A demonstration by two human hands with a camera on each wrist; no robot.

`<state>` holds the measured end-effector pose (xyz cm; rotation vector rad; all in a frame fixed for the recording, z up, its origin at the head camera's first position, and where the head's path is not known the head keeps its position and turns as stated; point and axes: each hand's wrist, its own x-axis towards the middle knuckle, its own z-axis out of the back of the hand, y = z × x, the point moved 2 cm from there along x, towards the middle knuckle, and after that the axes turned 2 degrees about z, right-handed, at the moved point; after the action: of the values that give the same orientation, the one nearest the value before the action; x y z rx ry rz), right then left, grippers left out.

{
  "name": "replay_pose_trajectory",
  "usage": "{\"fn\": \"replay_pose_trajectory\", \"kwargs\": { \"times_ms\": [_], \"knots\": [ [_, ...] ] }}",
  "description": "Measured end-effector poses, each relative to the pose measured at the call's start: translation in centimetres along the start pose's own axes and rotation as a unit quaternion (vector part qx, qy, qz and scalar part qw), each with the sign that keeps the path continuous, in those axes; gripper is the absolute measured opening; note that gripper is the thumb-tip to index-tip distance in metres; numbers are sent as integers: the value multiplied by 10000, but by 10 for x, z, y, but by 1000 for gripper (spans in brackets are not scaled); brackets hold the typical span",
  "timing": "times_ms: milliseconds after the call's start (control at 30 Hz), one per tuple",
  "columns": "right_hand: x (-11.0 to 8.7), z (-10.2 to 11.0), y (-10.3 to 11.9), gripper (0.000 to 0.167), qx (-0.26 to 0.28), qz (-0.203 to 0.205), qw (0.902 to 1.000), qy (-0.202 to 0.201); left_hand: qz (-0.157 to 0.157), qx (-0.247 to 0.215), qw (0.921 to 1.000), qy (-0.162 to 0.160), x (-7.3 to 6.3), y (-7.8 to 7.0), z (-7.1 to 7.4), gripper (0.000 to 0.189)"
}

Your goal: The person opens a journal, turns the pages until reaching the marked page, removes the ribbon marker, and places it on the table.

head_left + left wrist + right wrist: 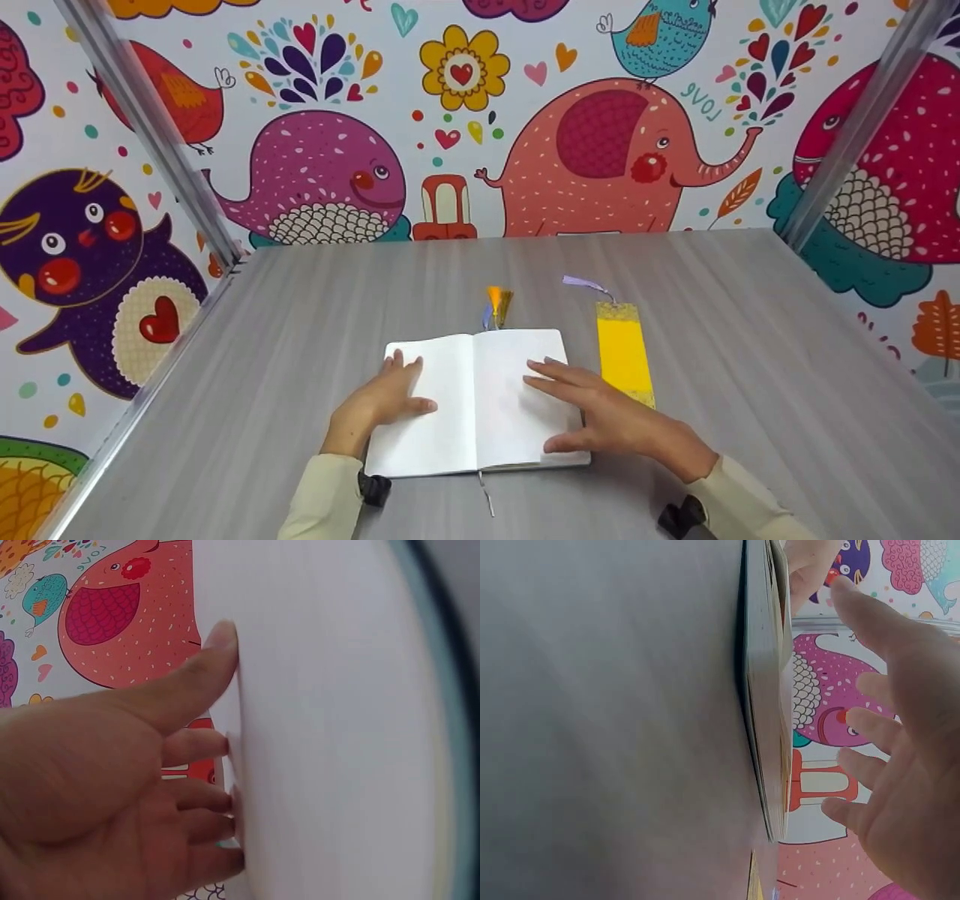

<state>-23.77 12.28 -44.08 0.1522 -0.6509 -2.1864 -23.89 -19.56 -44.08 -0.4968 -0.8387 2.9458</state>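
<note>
A notebook with blank white pages lies spread out on the table, a ribbon trailing from its lower edge. My left hand rests on the left page with fingertips and thumb touching the paper; the left wrist view shows the same hand against the page. Over the right page hovers my right hand, its fingers spread and apart from the paper in the right wrist view. Just beyond that hand lies a yellow bookmark with gold glitter ends and a lilac tassel.
Orange, gold and lilac tassels stick out past the notebook's top edge; what they hang from is hidden by the pages. The grey wood-grain table meets a cartoon-printed wall at the back. Metal posts stand at the sides.
</note>
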Motion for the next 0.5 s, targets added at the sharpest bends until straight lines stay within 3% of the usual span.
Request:
{"fn": "replay_pose_trajectory", "kwargs": {
  "times_ms": [300,500],
  "knots": [
    [2,-8,4,97,-173,280,9977,585,12,26,10000,-12,0,0,0,81],
    [0,-10,3,99,-244,19,9952,946,7,46,10000,-10,0,-1,0,81]
  ]
}}
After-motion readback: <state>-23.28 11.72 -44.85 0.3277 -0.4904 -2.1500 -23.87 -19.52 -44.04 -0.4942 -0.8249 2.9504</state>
